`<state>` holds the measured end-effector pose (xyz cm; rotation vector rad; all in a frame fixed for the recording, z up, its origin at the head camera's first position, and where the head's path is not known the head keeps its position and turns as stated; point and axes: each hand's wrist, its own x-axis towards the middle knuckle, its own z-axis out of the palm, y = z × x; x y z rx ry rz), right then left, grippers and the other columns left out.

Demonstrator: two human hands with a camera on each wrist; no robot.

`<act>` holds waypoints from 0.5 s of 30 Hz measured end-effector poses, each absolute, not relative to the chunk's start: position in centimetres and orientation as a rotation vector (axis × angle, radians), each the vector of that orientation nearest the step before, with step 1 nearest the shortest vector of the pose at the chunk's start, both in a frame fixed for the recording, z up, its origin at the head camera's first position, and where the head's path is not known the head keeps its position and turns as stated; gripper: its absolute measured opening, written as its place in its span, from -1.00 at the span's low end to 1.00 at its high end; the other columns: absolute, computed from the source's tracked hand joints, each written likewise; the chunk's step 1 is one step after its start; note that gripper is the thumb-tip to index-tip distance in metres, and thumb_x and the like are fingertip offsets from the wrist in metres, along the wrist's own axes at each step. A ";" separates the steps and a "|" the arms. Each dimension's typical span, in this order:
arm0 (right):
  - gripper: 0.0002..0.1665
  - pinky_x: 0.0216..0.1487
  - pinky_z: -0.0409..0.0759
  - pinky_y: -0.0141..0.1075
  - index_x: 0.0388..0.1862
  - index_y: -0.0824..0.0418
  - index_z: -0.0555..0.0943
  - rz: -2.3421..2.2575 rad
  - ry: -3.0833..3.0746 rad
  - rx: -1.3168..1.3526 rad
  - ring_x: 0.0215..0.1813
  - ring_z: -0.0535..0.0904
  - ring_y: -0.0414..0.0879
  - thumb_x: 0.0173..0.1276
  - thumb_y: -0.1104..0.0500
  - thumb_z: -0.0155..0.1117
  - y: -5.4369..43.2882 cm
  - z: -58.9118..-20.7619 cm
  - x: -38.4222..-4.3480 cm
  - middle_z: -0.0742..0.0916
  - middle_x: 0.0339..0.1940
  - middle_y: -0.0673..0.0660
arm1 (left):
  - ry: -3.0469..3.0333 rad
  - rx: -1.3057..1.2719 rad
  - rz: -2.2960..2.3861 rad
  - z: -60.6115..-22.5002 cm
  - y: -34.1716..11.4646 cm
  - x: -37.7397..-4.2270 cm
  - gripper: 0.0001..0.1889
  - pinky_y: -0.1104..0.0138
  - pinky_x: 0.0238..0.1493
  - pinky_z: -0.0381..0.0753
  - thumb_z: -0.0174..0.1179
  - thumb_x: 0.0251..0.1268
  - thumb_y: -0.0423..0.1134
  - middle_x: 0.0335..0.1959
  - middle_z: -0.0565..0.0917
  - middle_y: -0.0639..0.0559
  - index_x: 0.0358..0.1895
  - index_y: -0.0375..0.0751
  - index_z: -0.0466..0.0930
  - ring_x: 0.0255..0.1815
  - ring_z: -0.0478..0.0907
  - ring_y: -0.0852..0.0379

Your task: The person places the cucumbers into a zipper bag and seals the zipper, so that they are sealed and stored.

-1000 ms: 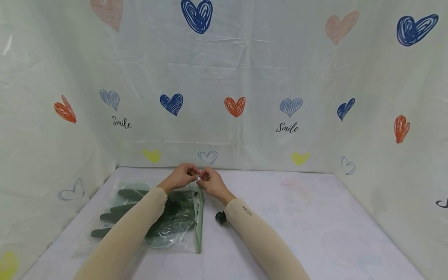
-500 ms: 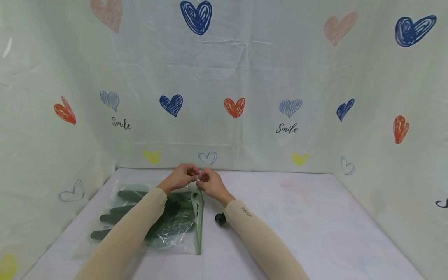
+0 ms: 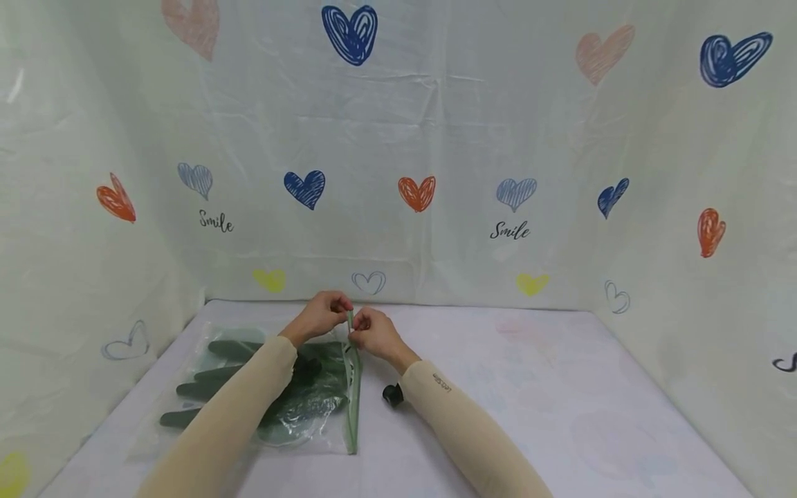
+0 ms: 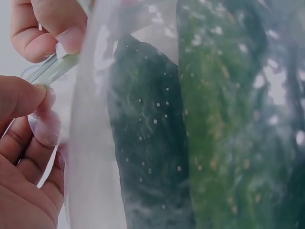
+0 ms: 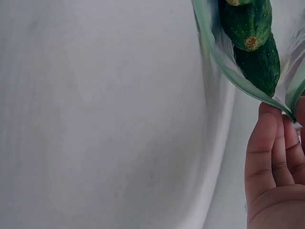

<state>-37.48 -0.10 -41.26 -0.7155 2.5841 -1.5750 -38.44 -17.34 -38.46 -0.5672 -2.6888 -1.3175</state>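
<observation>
A clear plastic zip bag (image 3: 311, 429) lies flat at the left, with several dark green cucumbers (image 3: 233, 350) inside. Its green zip edge (image 3: 353, 422) runs along the right side. At the far corner my left hand (image 3: 319, 315) pinches the end of that edge. Just nearer, my right hand (image 3: 380, 339) pinches the zip, with a small white piece at its fingertips. A short green strip shows between the two hands. In the right wrist view, the zip lips (image 5: 228, 71) stand apart close to the fingers, and cucumber ends (image 5: 259, 62) show behind them.
A white cloth covers the table (image 3: 529, 401). Behind it hangs a white curtain (image 3: 461, 228) printed with hearts. My left sleeve (image 3: 230, 408) crosses over the bag. A small black device (image 3: 392, 395) sits beside my right sleeve (image 3: 461, 422).
My right hand has slid a little toward me along the zip edge, away from my left hand. More of the green strip now shows between them. The bag stays about where it was.
</observation>
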 end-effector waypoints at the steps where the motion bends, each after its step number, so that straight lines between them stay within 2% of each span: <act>1: -0.85 -0.51 0.41 -0.39 -0.35 0.23 0.53 -1.583 2.572 -0.708 -0.58 0.49 -0.19 0.11 0.35 0.32 0.0 -41.3 -37.4 0.59 -0.60 0.00 | -2.686 -0.565 -1.323 -38.6 -17.3 -38.5 -0.87 0.29 -0.36 0.46 0.11 0.19 -0.54 -0.41 0.61 -0.10 -0.21 -0.42 0.58 -0.39 0.49 0.10; 10: -0.85 -0.52 0.42 -0.38 -0.38 0.20 0.53 -1.555 2.574 -0.727 -0.57 0.49 -0.21 0.11 0.35 0.32 0.4 -41.9 -37.2 0.59 -0.60 -0.01 | -2.667 -0.588 -1.342 -38.4 -17.0 -38.0 -0.87 0.27 -0.34 0.46 0.10 0.22 -0.54 -0.38 0.61 -0.17 -0.20 -0.41 0.58 -0.38 0.50 0.09; 15: -0.85 -0.52 0.43 -0.38 -0.40 0.21 0.53 -1.517 2.578 -0.754 -0.58 0.50 -0.20 0.11 0.37 0.33 0.2 -41.6 -36.8 0.59 -0.60 0.00 | -2.667 -0.578 -1.334 -37.9 -17.2 -38.0 -0.85 0.27 -0.37 0.43 0.09 0.21 -0.55 -0.41 0.59 -0.12 -0.18 -0.45 0.57 -0.40 0.46 0.10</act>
